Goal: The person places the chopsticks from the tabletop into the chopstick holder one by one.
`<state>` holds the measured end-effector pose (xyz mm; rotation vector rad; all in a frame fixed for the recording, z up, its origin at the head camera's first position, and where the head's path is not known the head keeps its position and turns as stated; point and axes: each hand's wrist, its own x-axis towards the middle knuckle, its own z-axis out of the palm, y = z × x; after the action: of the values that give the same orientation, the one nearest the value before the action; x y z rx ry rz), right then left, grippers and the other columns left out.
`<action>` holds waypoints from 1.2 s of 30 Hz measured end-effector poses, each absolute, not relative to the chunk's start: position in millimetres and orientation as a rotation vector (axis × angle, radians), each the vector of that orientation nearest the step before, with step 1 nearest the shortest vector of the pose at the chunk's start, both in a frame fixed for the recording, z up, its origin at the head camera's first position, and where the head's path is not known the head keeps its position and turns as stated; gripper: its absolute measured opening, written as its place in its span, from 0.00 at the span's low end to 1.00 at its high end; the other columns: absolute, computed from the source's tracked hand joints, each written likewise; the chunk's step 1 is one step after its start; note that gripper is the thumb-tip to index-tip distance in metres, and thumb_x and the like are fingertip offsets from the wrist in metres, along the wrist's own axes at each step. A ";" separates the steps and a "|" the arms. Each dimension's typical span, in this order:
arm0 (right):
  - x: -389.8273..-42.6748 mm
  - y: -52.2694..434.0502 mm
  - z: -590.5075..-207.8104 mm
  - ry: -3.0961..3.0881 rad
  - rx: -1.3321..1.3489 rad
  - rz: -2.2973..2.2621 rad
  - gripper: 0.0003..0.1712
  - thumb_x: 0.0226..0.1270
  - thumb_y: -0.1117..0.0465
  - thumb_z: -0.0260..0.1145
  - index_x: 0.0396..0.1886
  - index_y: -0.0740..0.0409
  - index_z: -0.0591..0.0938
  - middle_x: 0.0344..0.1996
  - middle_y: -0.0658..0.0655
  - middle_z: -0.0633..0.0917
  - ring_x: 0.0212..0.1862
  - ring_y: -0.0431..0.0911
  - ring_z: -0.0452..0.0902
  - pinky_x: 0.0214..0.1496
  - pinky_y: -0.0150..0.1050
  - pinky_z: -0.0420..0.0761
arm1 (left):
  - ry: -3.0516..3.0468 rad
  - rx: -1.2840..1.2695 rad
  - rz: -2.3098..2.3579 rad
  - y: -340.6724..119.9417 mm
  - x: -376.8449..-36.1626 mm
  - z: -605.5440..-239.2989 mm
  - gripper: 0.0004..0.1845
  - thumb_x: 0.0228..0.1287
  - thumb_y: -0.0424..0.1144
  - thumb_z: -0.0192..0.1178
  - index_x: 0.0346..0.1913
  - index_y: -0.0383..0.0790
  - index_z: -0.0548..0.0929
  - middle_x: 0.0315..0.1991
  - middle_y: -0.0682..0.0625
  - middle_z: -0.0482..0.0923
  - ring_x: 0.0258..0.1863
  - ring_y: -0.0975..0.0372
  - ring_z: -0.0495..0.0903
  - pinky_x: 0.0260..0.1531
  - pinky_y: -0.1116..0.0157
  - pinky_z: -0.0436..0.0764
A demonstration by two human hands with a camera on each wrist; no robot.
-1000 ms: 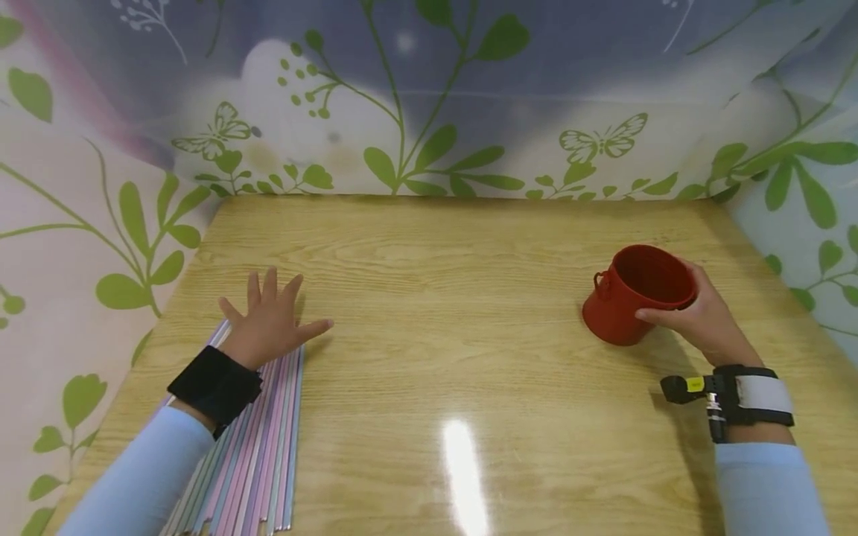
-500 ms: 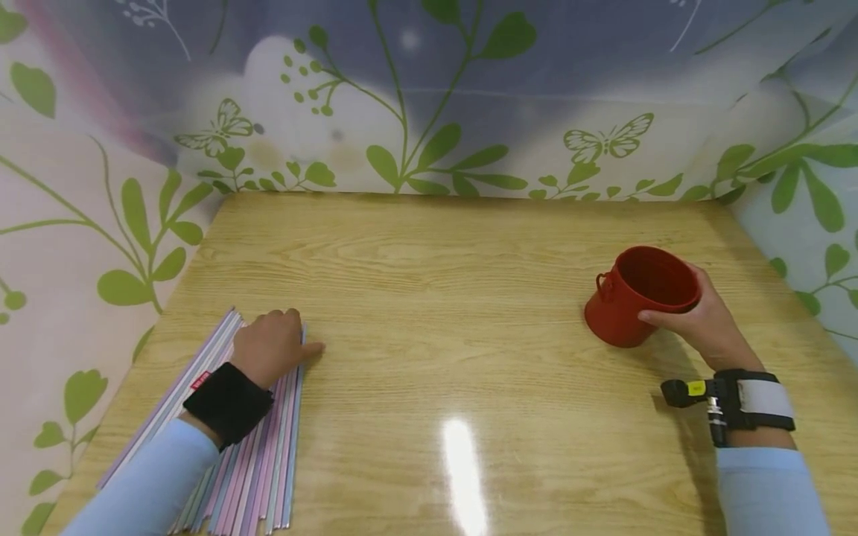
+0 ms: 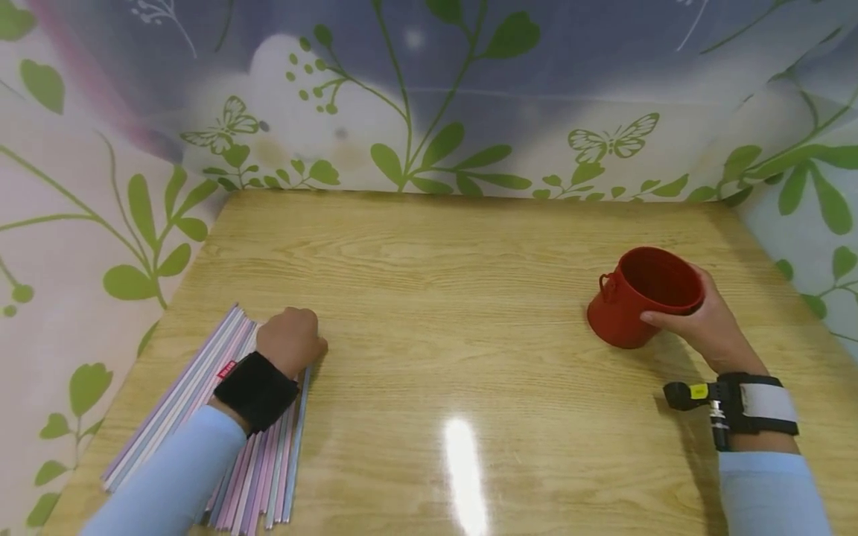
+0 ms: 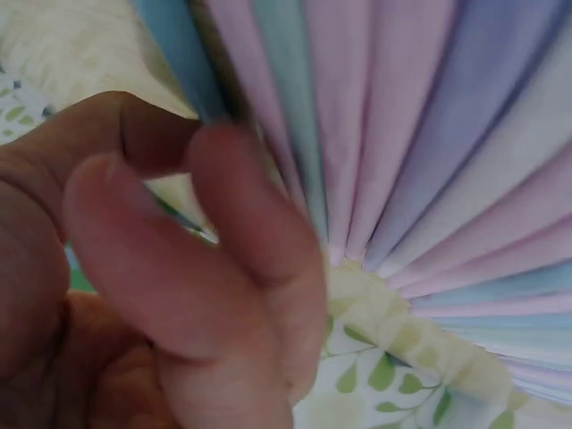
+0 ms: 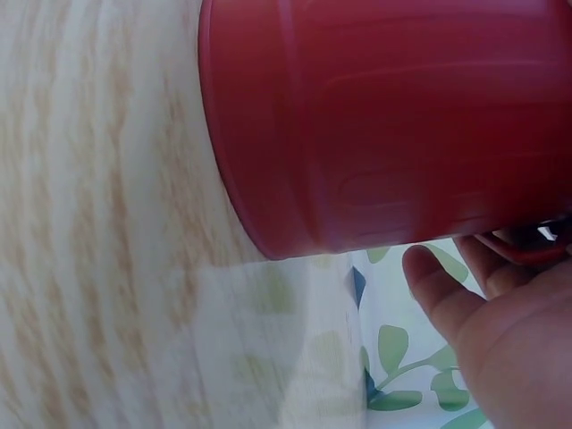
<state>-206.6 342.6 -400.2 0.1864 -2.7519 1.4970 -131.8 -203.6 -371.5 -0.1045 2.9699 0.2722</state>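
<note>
A bundle of pastel pink, blue and lilac straws (image 3: pixel 263 465) lies on the near left of the wooden table (image 3: pixel 456 283). My left hand (image 3: pixel 293 339) sits on the straws' far ends with its fingers curled round them. In the left wrist view the curled fingers (image 4: pixel 223 259) close beside the fanned straws (image 4: pixel 429 134). A small red metal bucket (image 3: pixel 637 298) with side handles stands tilted at the right. My right hand (image 3: pixel 697 324) grips its rim and side. The right wrist view shows the bucket (image 5: pixel 384 116) from close by, with that hand (image 5: pixel 500 349) below it.
Curtains printed with green leaves and butterflies (image 3: pixel 415 119) enclose the table at the back and on both sides. A bright glare spot (image 3: pixel 462 469) lies on the near middle of the tabletop.
My left hand went from flat and spread over the straws to curled, and it drew back toward me a little. The straws fanned out slightly. The right hand and bucket stayed put.
</note>
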 end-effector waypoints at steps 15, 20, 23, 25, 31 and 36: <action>-199.8 326.6 -379.3 -2.788 0.163 1.456 0.47 0.47 0.60 0.65 0.62 0.39 0.46 0.59 0.52 0.58 0.53 0.43 0.56 0.39 0.18 0.65 | 2.958 -0.104 0.316 -180.6 -141.1 -363.5 0.18 0.40 0.38 0.56 0.07 0.43 0.58 0.09 0.53 0.59 0.09 0.64 0.58 0.06 0.70 0.58; -212.6 341.8 -401.5 -2.773 0.200 1.430 0.48 0.45 0.59 0.66 0.62 0.38 0.47 0.58 0.49 0.60 0.52 0.40 0.58 0.39 0.21 0.67 | 2.829 -0.071 0.705 -174.8 -144.7 -359.6 0.10 0.48 0.36 0.52 0.15 0.35 0.71 0.06 0.54 0.65 0.06 0.68 0.64 0.08 0.72 0.64; -203.0 339.8 -392.8 -2.779 0.170 1.442 0.48 0.46 0.59 0.66 0.62 0.38 0.47 0.58 0.50 0.59 0.52 0.40 0.57 0.39 0.21 0.67 | 2.740 -0.016 0.997 -167.3 -147.9 -348.0 0.11 0.53 0.37 0.50 0.33 0.31 0.76 0.18 0.47 0.78 0.15 0.63 0.77 0.19 0.69 0.75; -194.8 336.3 -383.0 -2.778 0.157 1.447 0.47 0.47 0.59 0.65 0.62 0.39 0.47 0.58 0.52 0.58 0.52 0.42 0.57 0.39 0.20 0.66 | 2.698 0.056 1.198 -160.3 -152.0 -335.7 0.12 0.56 0.36 0.50 0.40 0.32 0.76 0.29 0.43 0.80 0.23 0.60 0.80 0.26 0.68 0.78; -186.6 327.2 -366.2 -2.771 0.123 1.477 0.46 0.48 0.59 0.64 0.62 0.40 0.47 0.59 0.53 0.58 0.54 0.44 0.56 0.40 0.21 0.66 | 2.601 0.321 1.791 -109.9 -179.1 -251.8 0.14 0.52 0.34 0.56 0.43 0.33 0.76 0.34 0.40 0.78 0.28 0.60 0.80 0.30 0.69 0.77; -192.5 320.1 -369.4 -2.749 0.159 1.557 0.46 0.47 0.58 0.65 0.62 0.41 0.48 0.59 0.55 0.59 0.55 0.48 0.56 0.42 0.22 0.66 | 2.682 0.746 2.113 -30.7 -191.3 -167.8 0.15 0.50 0.32 0.58 0.43 0.33 0.76 0.33 0.41 0.79 0.29 0.62 0.79 0.33 0.72 0.76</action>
<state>-192.5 320.1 -369.4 0.1588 -2.7490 1.5575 -191.3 -30.7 -167.8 0.7461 2.6818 2.1134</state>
